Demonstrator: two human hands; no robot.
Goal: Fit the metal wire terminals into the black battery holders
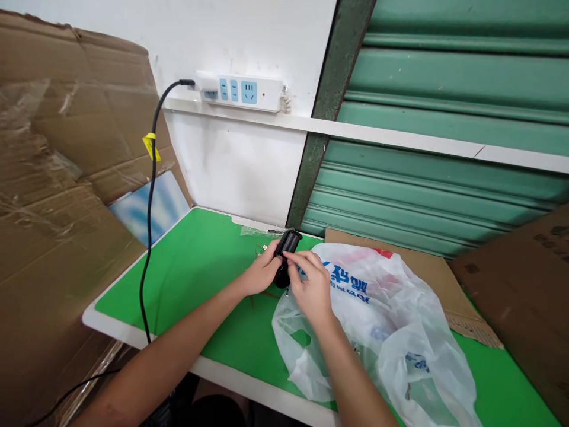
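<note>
A long black plastic object (290, 242) is held above the green table top; its exact kind does not show. My left hand (262, 271) is closed around its left side, thumb across its near part. My right hand (311, 279) has thumb and index finger pinched together against the object's right side; whether a small part sits between those fingertips is too small to tell. Below the hands, several small metal pieces (264, 247) lie on the table, partly hidden. A white plastic bag (400, 314) with blue print spreads under and beside my right forearm.
The green table (178, 267) has a white edge. A black cable (151, 225) hangs from a power strip (249, 92) across its left side. Cardboard stands at the left (66, 148) and right (524, 284). A clear plastic wrapper (255, 231) lies at the back.
</note>
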